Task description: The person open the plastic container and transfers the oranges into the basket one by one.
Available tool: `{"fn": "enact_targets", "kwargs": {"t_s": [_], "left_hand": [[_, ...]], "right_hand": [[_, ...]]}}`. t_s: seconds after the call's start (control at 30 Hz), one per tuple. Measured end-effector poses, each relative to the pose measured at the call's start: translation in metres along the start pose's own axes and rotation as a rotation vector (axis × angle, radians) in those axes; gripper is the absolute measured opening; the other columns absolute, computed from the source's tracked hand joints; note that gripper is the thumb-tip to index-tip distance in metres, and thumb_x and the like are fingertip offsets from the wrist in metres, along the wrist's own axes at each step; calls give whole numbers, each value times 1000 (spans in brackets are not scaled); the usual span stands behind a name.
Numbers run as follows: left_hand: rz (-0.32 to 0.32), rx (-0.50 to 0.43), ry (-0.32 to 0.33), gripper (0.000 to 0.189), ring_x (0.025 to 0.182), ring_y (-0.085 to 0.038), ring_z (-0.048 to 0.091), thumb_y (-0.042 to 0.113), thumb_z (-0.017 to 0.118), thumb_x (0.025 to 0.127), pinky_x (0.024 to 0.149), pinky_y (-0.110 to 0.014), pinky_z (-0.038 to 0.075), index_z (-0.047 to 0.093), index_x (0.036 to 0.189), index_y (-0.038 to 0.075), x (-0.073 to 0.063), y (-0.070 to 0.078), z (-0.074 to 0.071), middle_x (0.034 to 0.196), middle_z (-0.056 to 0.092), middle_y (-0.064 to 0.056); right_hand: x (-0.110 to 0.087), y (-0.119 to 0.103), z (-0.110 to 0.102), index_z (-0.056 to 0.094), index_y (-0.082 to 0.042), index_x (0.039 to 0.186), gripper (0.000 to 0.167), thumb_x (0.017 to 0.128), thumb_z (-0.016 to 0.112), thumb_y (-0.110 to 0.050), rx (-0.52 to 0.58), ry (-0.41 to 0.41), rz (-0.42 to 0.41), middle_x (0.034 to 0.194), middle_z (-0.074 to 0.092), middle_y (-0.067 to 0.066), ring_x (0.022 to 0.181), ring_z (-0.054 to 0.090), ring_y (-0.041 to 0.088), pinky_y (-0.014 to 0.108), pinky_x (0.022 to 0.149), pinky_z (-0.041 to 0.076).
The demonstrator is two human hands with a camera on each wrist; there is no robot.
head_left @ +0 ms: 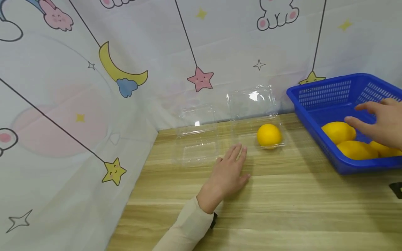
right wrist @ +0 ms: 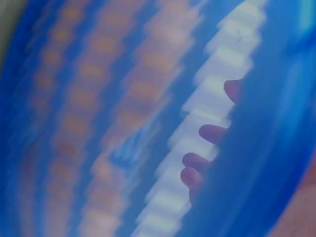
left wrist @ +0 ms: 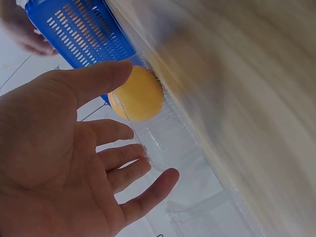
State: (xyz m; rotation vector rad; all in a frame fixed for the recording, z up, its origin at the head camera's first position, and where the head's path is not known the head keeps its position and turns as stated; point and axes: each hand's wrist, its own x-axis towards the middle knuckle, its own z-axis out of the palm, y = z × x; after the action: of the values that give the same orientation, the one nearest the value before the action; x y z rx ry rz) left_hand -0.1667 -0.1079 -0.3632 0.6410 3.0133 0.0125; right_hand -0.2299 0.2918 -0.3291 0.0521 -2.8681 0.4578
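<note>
My left hand (head_left: pixel 226 174) is low over the table, fingers extended and holding nothing, just in front of two clear plastic clamshell boxes. One round yellow-orange fruit (head_left: pixel 269 135) sits in the right clamshell box (head_left: pixel 243 129), whose lid stands raised against the backdrop. The left clamshell box (head_left: pixel 197 151) also has its lid up and contains no fruit. Above the blue basket (head_left: pixel 317 139) hovers my right hand (head_left: pixel 384 122), fingers loosely bent and gripping nothing. Beneath it lie several yellow fruits (head_left: pixel 356 150). Through the basket's slots, the right wrist view shows only fingertips (right wrist: pixel 212 134).
A pale fabric backdrop (head_left: pixel 169 80) with stars and a moon hangs behind and left of the wooden table (head_left: pixel 282 209). The basket's high slotted wall stands right of the boxes. A small black object (head_left: pixel 396 190) shows at the right edge.
</note>
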Motion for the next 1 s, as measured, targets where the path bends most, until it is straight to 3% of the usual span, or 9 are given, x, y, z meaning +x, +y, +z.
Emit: {"fn": "enact_targets", "kwargs": {"t_s": [0.1, 0.2, 0.4, 0.63, 0.83, 1.0], "left_hand": [[4, -12, 2, 80, 163, -23, 20, 43, 63, 107, 120, -53, 41, 24, 170, 12, 2, 0, 0, 177, 20, -8], [2, -23, 3, 80, 163, -24, 20, 43, 63, 106, 120, -54, 41, 25, 170, 12, 3, 0, 1, 177, 21, -8], [-5, -15, 8, 81, 163, -24, 21, 44, 64, 106, 119, -54, 41, 25, 170, 13, 4, -2, 2, 177, 22, -8], [-7, -5, 8, 81, 163, -23, 20, 45, 63, 106, 121, -53, 39, 24, 170, 14, 3, -1, -1, 177, 21, -7], [-16, 15, -1, 82, 163, -22, 20, 46, 62, 106, 121, -53, 40, 23, 171, 15, 5, -1, -2, 178, 21, -6], [-12, 34, 5, 81, 163, -22, 22, 47, 62, 107, 119, -52, 42, 24, 171, 15, 5, 0, -2, 177, 22, -6]], "right_hand": [[-4, -40, -11, 54, 9, 137, 62, 111, 49, -47, 33, -1, -87, 125, 49, 44, 111, 46, 57, 72, 88, 40], [-8, -76, -15, 56, 4, 143, 57, 109, 55, -42, 141, -3, -147, 130, 50, 37, 107, 51, 51, 65, 82, 44], [-5, -124, -8, 52, -3, 152, 62, 106, 62, -44, 236, -125, -228, 142, 48, 33, 118, 55, 50, 68, 89, 47], [10, -157, 14, 48, -6, 156, 65, 104, 66, -41, 245, -230, -274, 156, 40, 35, 131, 50, 57, 78, 101, 41], [25, -170, 43, 39, -1, 161, 72, 105, 63, -40, 219, -357, -294, 161, 32, 39, 143, 37, 63, 80, 110, 32], [35, -174, 69, 49, 4, 152, 65, 101, 68, -30, 159, -341, -308, 153, 41, 41, 136, 44, 63, 76, 110, 39]]}}
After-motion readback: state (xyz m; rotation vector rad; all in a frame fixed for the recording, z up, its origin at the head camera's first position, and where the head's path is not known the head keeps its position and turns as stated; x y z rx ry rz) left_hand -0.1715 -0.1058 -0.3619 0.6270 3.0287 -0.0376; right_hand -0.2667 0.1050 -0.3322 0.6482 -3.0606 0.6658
